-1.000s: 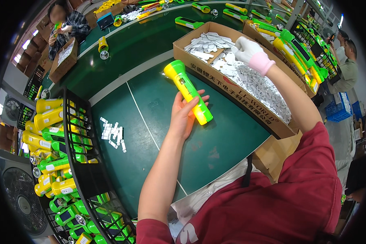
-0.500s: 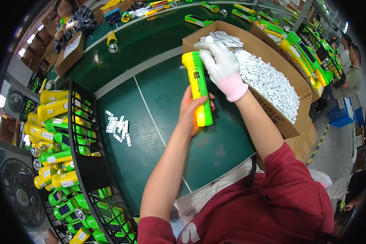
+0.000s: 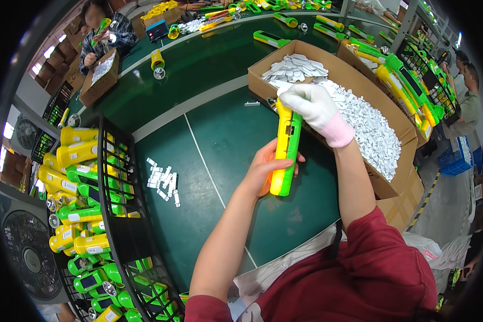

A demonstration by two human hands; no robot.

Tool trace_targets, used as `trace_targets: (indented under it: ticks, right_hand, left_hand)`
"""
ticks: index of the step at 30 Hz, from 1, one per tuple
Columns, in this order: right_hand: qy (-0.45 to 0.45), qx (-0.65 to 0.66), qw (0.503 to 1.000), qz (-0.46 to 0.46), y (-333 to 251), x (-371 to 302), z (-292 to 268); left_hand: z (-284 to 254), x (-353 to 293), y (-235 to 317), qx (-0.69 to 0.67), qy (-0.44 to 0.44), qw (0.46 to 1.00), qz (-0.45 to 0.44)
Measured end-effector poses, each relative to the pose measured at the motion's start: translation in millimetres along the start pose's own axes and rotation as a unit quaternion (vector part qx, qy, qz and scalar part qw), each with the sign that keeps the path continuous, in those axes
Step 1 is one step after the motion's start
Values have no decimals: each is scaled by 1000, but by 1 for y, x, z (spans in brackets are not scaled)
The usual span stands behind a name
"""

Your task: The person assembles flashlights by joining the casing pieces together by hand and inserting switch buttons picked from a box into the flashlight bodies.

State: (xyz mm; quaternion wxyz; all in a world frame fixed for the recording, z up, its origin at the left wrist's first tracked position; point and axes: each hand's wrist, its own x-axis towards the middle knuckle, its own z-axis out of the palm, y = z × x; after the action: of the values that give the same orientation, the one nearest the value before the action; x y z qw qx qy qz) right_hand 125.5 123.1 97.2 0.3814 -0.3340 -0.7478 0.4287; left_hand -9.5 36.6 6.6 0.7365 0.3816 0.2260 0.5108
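Observation:
A yellow and green flashlight (image 3: pixel 287 145) is held tilted above the table by my bare left hand (image 3: pixel 268 169), with the fingers closed round its lower part. A small rectangular slot shows in the side of its casing. My right hand (image 3: pixel 319 110), in a white glove with a pink cuff, has its fingers curled at the head end of the flashlight. Whatever those fingers pinch is hidden by the glove. Beyond and beside the right hand stands a cardboard box (image 3: pixel 378 188) filled with small white plastic pieces (image 3: pixel 367 121).
Several loose white pieces (image 3: pixel 165 181) lie on the green table (image 3: pixel 198 225). On the left, a black crate (image 3: pixel 108 177) is full of flashlights. A conveyor belt (image 3: pixel 198 80) runs behind, carrying another flashlight (image 3: pixel 157 63). Across it sits a co-worker (image 3: pixel 112 32). More flashlights (image 3: pixel 405 91) are heaped right of the box.
My hands and the flashlight have moved slightly right and nearer me. My right fingers have curled in tighter at its head end. The whole view has shifted a little.

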Motion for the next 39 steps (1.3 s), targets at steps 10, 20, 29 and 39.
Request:
trace_targets:
  ticks: [10,20,29,39]
  right_hand:
    - [52,61,997,12,13,-4,3]
    - [22,83,996,32,13,-6,0]
    - [235,0,953,-193,11,-5,16]
    - [16,279,959,38,14,-7,26]
  left_hand:
    - [0,-2,4,-52,-22,998,-18]
    - [-2,-1,3,-67,-59,996,-3]
    - [-3,4,-3,-28,101,989,103]
    - [-9,6,-4,-36,206,968,141]
